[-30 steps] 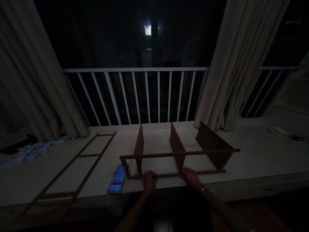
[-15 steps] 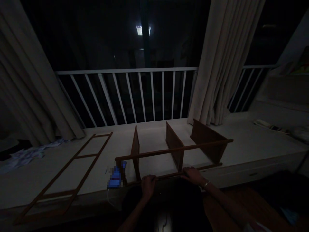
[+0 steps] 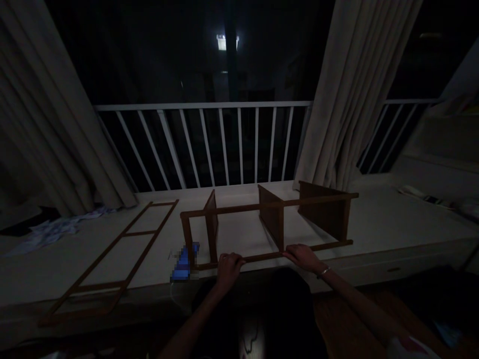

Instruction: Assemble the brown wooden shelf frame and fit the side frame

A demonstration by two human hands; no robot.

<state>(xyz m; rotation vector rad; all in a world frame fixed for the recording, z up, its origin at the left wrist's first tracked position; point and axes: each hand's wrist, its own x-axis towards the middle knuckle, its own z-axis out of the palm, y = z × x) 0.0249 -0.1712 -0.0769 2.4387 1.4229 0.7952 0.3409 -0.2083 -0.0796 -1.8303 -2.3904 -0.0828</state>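
A brown wooden shelf frame with three upright panels lies on its side on a pale window ledge. My left hand is closed round the frame's near bottom rail. My right hand, with a bracelet at the wrist, grips the same rail further right, below the middle panel. A second flat ladder-like wooden frame lies on the ledge to the left, away from both hands.
A blue object lies by the frame's left corner. Crumpled paper sits far left. Behind stand a white railing and curtains on both sides. Small items lie at the far right.
The shelf frame's far side has risen, so it stands more upright on the ledge. Both hands stay on the near rail. The camera view has shifted slightly.
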